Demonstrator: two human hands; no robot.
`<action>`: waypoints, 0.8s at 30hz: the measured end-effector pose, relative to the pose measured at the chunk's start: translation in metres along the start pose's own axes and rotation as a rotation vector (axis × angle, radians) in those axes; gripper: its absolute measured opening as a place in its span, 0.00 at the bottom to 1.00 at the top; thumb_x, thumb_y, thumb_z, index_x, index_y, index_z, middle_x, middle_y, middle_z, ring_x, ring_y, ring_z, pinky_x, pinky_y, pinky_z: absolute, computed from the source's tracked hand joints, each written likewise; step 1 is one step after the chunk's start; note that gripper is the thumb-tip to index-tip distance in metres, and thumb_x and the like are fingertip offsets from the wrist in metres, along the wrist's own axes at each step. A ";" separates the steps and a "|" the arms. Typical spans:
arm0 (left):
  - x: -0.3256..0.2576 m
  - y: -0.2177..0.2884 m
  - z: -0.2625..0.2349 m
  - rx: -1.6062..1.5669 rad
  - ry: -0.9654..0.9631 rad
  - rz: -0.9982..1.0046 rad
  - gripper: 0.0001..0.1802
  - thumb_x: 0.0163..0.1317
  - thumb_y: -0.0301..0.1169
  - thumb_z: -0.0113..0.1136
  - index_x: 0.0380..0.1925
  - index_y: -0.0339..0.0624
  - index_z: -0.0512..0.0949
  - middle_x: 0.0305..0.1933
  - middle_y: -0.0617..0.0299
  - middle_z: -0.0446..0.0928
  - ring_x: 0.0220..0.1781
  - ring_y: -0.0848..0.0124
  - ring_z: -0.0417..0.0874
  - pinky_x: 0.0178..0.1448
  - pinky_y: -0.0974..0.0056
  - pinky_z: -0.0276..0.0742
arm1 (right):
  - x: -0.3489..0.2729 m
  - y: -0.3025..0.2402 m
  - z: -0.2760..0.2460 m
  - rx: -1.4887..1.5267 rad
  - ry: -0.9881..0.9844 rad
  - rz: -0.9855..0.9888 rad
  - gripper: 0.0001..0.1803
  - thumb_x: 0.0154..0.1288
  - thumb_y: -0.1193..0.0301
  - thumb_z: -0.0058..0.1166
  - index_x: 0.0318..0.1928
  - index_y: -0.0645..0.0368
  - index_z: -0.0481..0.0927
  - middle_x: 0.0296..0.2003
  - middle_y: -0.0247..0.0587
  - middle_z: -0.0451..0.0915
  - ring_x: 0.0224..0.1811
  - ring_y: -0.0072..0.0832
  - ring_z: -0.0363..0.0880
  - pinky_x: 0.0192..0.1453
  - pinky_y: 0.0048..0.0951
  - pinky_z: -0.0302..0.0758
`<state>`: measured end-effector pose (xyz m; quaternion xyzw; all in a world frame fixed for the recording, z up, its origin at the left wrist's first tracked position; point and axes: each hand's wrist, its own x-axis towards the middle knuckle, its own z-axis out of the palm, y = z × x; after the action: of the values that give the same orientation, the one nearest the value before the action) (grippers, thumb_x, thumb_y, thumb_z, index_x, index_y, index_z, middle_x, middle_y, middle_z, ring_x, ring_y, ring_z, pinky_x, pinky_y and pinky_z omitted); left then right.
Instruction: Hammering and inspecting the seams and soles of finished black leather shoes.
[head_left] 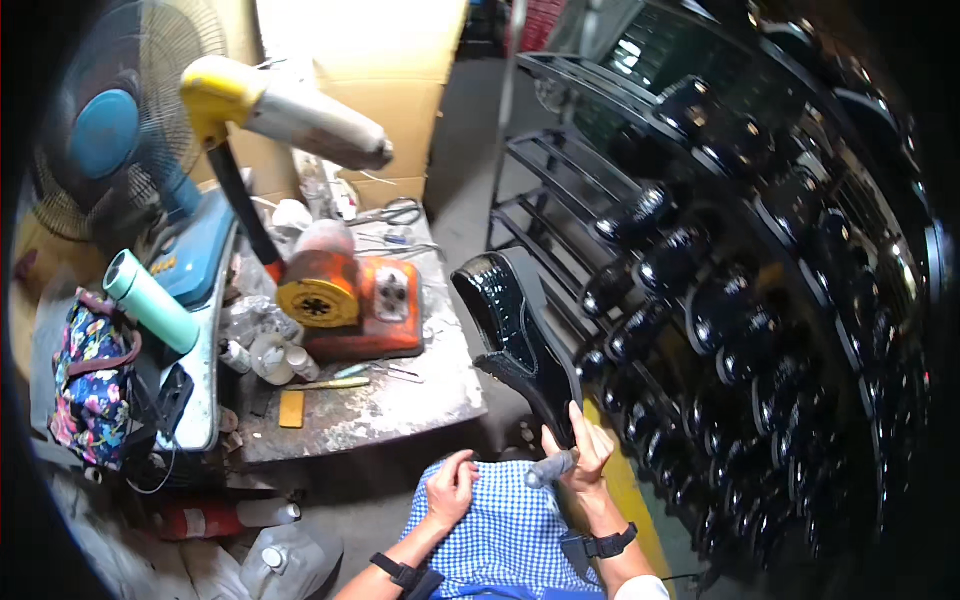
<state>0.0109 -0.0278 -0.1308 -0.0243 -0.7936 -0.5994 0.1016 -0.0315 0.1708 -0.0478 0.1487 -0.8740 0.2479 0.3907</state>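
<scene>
Right hand (585,455) grips the glossy black shoe (515,335) by its heel beyond the table's (400,405) right edge; left hand (452,487) rests loosely curled, holding nothing

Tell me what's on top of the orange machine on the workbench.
A rounded pinkish-white cap sits on the orange machine. Above it hangs a grey nozzle with a yellow end on a black arm. The arm covers its own foot, so where it attaches cannot be seen.

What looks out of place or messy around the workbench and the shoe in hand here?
The workbench is stained white and strewn with small bottles and scissors. Nothing looks damaged: the right hand holds a glossy black shoe sole-side up; the left hand rests on the checked apron.
</scene>
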 end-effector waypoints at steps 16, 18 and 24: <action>-0.004 0.006 0.023 -0.044 -0.076 -0.107 0.11 0.65 0.23 0.43 0.43 0.32 0.73 0.28 0.60 0.77 0.26 0.78 0.78 0.32 0.75 0.74 | -0.149 0.108 -0.098 0.140 0.617 0.946 0.27 0.52 0.77 0.61 0.53 0.75 0.69 0.50 0.49 0.74 0.51 0.28 0.71 0.58 0.28 0.65; -0.005 0.005 0.024 -0.013 -0.078 -0.085 0.11 0.65 0.23 0.43 0.43 0.32 0.73 0.28 0.59 0.77 0.26 0.78 0.78 0.32 0.74 0.74 | -0.137 0.134 -0.088 0.271 0.690 1.016 0.28 0.53 0.77 0.61 0.54 0.75 0.68 0.48 0.44 0.74 0.48 0.23 0.71 0.55 0.24 0.67; -0.004 0.008 0.036 0.007 -0.083 -0.075 0.11 0.64 0.22 0.43 0.41 0.32 0.74 0.27 0.58 0.78 0.25 0.77 0.79 0.31 0.74 0.75 | -0.104 0.246 -0.050 0.180 0.422 1.215 0.24 0.57 0.63 0.59 0.51 0.63 0.73 0.47 0.54 0.75 0.47 0.35 0.74 0.52 0.33 0.69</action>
<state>0.0111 0.0089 -0.1328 -0.0191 -0.7997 -0.5983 0.0463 -0.0451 0.4102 -0.1763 -0.3920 -0.6826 0.5208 0.3304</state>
